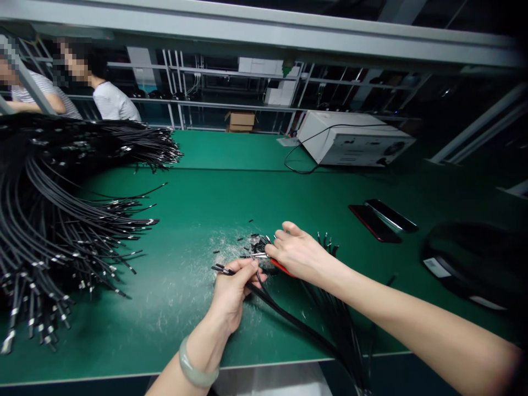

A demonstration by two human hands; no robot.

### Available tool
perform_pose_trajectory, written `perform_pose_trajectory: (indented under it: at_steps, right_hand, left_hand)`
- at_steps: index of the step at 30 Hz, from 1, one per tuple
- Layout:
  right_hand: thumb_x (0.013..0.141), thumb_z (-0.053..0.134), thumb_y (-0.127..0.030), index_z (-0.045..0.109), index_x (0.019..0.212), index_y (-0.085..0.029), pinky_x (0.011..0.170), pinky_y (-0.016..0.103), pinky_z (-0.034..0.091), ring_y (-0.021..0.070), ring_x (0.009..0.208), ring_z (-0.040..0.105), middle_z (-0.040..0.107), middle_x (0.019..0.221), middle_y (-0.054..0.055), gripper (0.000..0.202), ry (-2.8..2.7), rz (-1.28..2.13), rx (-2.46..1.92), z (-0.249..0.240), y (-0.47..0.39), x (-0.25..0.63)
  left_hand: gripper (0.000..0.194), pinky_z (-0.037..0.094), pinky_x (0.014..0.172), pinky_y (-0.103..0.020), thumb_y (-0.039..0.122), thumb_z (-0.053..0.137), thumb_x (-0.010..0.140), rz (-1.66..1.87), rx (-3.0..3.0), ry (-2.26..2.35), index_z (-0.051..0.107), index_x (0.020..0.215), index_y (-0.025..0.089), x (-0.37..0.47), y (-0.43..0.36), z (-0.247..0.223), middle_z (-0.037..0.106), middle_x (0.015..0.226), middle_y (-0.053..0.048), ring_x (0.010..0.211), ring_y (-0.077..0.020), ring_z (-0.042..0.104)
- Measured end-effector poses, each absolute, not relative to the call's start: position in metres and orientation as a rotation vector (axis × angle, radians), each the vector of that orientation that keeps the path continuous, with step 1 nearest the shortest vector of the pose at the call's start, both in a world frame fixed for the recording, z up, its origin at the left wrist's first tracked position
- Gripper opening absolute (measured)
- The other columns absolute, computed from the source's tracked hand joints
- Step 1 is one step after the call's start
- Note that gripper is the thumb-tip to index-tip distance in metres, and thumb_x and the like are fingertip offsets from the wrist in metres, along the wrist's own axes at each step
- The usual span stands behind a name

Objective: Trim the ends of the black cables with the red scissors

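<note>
My left hand, a pale green bangle on its wrist, is closed around a few black cables. Their cut ends stick out to the left of my fingers, and their lengths run down to the table's front edge. Just right of it, my right hand grips red-handled scissors; the thin metal blades point left, close above my left fingertips. Short black offcuts and pale fibre strands are scattered around both hands. Under my right forearm lie more black cables, partly hidden.
Large bundles of black cables with silvery ends cover the left of the green table. A white machine with a cord stands at the back right. Two phones and a black coil lie right. Two people sit behind at left.
</note>
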State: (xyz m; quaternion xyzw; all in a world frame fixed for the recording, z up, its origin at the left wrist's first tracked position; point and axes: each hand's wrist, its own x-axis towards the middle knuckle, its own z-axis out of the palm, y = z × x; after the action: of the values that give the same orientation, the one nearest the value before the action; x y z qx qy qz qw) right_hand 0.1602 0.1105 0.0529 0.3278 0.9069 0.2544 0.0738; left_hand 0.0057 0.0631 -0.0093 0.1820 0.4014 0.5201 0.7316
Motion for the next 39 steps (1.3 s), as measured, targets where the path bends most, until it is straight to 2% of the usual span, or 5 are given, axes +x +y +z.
perform_pose_trajectory:
  at_steps: [5,12,22,31,39]
  right_hand:
    - [0.086,0.045,-0.029,0.06,0.073,-0.018,0.083,0.037,0.026,0.0136,0.059,0.048,0.058,0.054,0.002,0.022,2.857,0.28,1.434,0.06,0.113,0.159]
    - [0.076,0.054,-0.05,0.058,0.079,-0.014,0.05,0.021,0.036,0.0099,0.052,0.049,0.059,0.064,0.001,0.037,2.586,-1.704,1.831,0.048,0.111,0.136]
    - [0.073,0.06,-0.045,0.055,0.1,-0.014,0.04,0.018,0.035,0.0088,0.042,0.048,0.048,0.049,-0.006,0.042,2.26,-2.231,1.806,0.047,0.114,0.137]
    - [0.076,0.058,-0.044,0.057,0.087,-0.013,0.044,0.019,0.038,0.0114,0.046,0.054,0.041,0.046,-0.007,0.033,2.148,-2.385,1.784,0.047,0.113,0.138]
    - [0.085,0.046,-0.039,0.052,0.074,-0.016,0.051,0.023,0.037,0.0108,0.047,0.051,0.052,0.05,-0.002,0.026,2.788,-1.381,1.844,0.047,0.103,0.137]
  left_hand:
    - [0.03,0.047,0.058,-0.02,0.03,0.077,0.061,1.143,0.395,0.846,0.064,0.081,0.012,0.005,0.063,-0.009,0.063,0.071,-0.003,0.063,-0.0123,0.061]
    - [0.034,0.045,0.057,-0.019,0.021,0.08,0.058,1.17,0.477,0.795,0.06,0.085,0.011,0.005,0.063,-0.012,0.065,0.066,-0.004,0.057,-0.0098,0.058]
    - [0.045,0.046,0.057,-0.022,0.023,0.079,0.059,1.209,0.451,0.828,0.049,0.091,0.016,0.004,0.063,-0.009,0.067,0.065,-0.004,0.06,-0.0155,0.063]
    - [0.039,0.044,0.056,-0.02,0.02,0.076,0.064,1.224,0.474,0.786,0.047,0.089,0.015,0.003,0.061,-0.009,0.068,0.069,-0.006,0.057,-0.0122,0.062]
    - [0.034,0.044,0.055,-0.02,0.021,0.074,0.066,1.254,0.536,0.818,0.049,0.088,0.014,0.005,0.061,-0.009,0.068,0.066,-0.005,0.057,-0.0123,0.061]
